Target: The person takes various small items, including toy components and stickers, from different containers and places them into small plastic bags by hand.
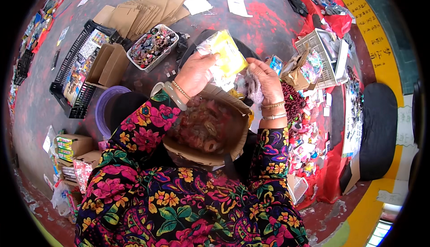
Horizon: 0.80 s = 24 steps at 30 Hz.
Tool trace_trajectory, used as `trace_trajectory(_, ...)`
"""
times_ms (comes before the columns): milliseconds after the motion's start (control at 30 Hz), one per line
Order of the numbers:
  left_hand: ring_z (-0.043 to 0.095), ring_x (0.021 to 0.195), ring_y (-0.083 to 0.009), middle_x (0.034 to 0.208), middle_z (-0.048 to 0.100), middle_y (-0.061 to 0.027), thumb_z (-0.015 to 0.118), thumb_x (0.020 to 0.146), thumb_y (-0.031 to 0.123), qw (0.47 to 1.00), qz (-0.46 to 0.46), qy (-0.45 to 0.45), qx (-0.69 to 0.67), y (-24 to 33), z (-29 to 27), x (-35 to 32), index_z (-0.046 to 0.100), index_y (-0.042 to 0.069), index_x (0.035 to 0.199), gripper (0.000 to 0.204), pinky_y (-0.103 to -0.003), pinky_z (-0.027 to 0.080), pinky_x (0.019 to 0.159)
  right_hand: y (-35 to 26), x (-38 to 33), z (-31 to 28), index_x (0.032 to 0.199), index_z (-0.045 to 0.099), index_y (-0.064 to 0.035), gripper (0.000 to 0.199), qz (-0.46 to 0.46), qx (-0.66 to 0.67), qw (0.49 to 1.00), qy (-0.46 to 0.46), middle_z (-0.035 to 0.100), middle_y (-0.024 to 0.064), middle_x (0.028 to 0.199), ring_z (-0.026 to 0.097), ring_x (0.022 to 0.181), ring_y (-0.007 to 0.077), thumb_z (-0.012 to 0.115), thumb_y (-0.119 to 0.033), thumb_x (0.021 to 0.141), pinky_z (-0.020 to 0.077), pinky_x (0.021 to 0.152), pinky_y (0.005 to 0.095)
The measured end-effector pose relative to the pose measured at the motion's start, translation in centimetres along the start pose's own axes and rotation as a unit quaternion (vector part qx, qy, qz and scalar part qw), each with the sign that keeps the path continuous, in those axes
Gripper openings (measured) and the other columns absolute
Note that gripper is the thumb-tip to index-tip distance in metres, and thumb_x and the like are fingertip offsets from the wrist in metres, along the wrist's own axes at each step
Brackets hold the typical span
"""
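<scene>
My left hand (195, 74) is closed on the left edge of a yellow packet (227, 56) in clear plastic, thumb on top. At the packet's right corner my right hand (267, 82) pinches with thumb and forefinger. A fuzzy greyish-lilac bundle (254, 88) hangs at the right palm; whether its other fingers hold it, I cannot tell. Below both hands sits an open cardboard box (208, 159) with reddish-brown contents (204, 128) in plastic, too blurred to name. Bracelets circle both wrists.
A white basket (150, 63) of small coloured items and a black crate (80, 74) stand left, near a purple tub (105, 108). Flattened cardboard (148, 11) lies beyond. At right are dark red beads (293, 101), a torn carton (298, 74) and a beige crate (324, 58).
</scene>
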<state>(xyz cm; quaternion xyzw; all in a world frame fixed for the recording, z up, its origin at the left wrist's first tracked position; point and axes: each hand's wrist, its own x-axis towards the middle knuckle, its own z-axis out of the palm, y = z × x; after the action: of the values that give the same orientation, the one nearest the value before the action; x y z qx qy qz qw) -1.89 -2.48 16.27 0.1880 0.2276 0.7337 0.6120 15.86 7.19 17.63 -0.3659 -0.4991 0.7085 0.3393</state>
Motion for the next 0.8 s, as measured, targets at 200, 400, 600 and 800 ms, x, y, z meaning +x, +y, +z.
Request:
trace_trajectory(200,0.06,0.091,-0.0135,0.101,0.061,-0.0061,0.056,0.086,0.006,0.999,-0.011,0.026,0.046,-0.7,0.1,0.2,0.052,0.002,0.112,0.026,-0.027,0.048,0.077,0.9,0.0,0.6,0.087,0.062,-0.0008,0.011,0.02,-0.022,1.0,0.007,0.062,0.0034,0.078,0.057,0.065,0.0093,0.066,-0.004,0.077,0.0464,0.058,0.0213)
trace_trajectory(400,0.059,0.094,-0.0152,0.103,0.06,-0.0078,0.052,0.087,0.004,0.999,-0.027,-0.018,0.027,-0.6,-0.5,0.3,0.051,0.001,0.112,0.025,-0.029,0.048,0.08,0.1,-0.1,0.5,0.083,0.059,-0.0034,0.007,0.068,0.105,0.992,0.001,0.062,0.0052,0.073,0.059,0.06,0.0135,0.064,-0.004,0.078,0.0493,0.054,0.0247)
trace_trajectory(600,0.056,0.104,-0.0259,0.108,0.058,-0.0159,0.049,0.088,0.004,1.0,-0.011,0.012,-0.003,0.4,-0.7,0.2,0.049,-0.003,0.111,0.025,-0.036,0.045,0.088,-0.5,0.0,-1.2,0.083,0.059,-0.0052,0.005,-0.024,0.157,0.984,0.077,0.061,0.0043,0.071,0.058,0.057,0.0131,0.062,-0.005,0.08,0.0468,0.05,0.0235)
trace_trajectory(800,0.048,0.114,-0.0276,0.125,0.047,-0.0188,0.048,0.089,0.009,0.984,-0.057,-0.056,-0.161,0.8,-0.4,0.3,0.046,-0.004,0.118,0.033,-0.04,0.037,0.098,0.2,0.6,-2.2,0.081,0.061,-0.0038,0.008,-0.36,-0.278,0.864,0.217,0.062,0.0034,0.078,0.058,0.067,0.0135,0.066,-0.007,0.075,0.0466,0.059,0.027)
